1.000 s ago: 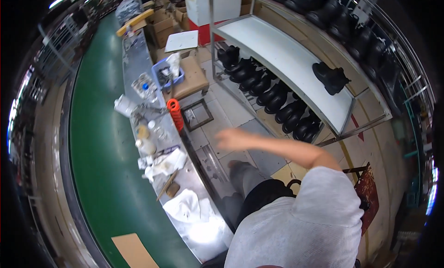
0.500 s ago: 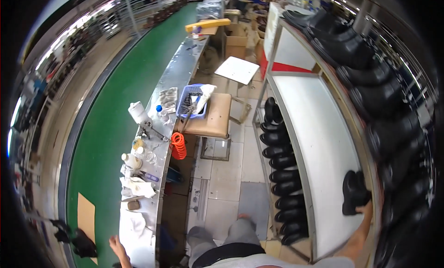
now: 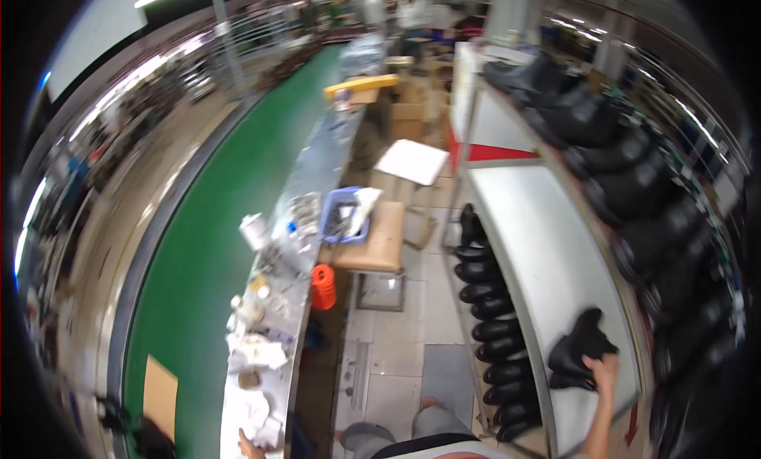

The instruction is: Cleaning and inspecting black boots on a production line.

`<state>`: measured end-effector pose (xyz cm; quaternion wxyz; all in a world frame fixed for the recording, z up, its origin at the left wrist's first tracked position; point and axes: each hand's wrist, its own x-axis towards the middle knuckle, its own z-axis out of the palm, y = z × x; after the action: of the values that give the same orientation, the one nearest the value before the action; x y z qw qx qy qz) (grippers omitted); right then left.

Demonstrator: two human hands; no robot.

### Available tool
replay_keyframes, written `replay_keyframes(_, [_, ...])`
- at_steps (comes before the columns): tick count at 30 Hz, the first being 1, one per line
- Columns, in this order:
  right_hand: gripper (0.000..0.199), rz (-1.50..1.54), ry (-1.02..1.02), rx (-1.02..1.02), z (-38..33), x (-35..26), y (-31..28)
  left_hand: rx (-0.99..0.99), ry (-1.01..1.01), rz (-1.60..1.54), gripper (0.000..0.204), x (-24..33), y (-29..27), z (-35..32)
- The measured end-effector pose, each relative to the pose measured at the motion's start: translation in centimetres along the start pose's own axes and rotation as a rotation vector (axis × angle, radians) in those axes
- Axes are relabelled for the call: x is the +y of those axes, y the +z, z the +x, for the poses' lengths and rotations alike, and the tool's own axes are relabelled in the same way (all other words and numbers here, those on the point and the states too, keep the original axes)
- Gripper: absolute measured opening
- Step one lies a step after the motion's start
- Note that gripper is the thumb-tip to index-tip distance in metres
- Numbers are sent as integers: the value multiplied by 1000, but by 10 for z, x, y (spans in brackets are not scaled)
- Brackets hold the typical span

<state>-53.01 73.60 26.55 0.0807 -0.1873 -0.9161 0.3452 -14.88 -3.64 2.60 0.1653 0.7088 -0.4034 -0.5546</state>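
My right hand (image 3: pixel 604 370) is closed on a pair of black boots (image 3: pixel 577 349), over the white shelf of the rack at the right. Its fingers wrap the near side of the boots and are partly hidden. Low at the left, my left hand (image 3: pixel 249 445) is blurred beside the bench's near end, close to a crumpled white cloth (image 3: pixel 252 410). Its fingers look apart, with nothing visible in them. Black boots (image 3: pixel 158 439) also sit on the green conveyor belt (image 3: pixel 214 189), beside a cardboard sheet (image 3: pixel 160 395).
On the metal bench (image 3: pixel 323 146) stand a white-cupped spray gun (image 3: pixel 255 232), bottles (image 3: pixel 247 307) and rags. An orange coiled hose (image 3: pixel 323 288) hangs off its edge. A blue basket (image 3: pixel 344 215) rests by a tan stool (image 3: pixel 384 241). Black boots line the rack's lower (image 3: pixel 499 330) and top (image 3: pixel 634 185) levels.
My right hand has shifted left with the boots, which are now tilted and away from the shelf's right edge. My left hand has come in toward the bench. The view has tipped upward.
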Motion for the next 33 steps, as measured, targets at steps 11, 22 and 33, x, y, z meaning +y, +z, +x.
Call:
replay_keyframes(11, [20,393,-593,-1123,-249,-372,186,-435,102,-191,63,68,53,-71])
replay_keyframes(22, [28,-98,-1434,-1834,-561,-413,353,-75,-121,-687,79,39,-122,-130])
replay_keyframes(33, [76,-236,-80,-2154,-518,-347,483,126,-61,-667,86,15,-115,-122])
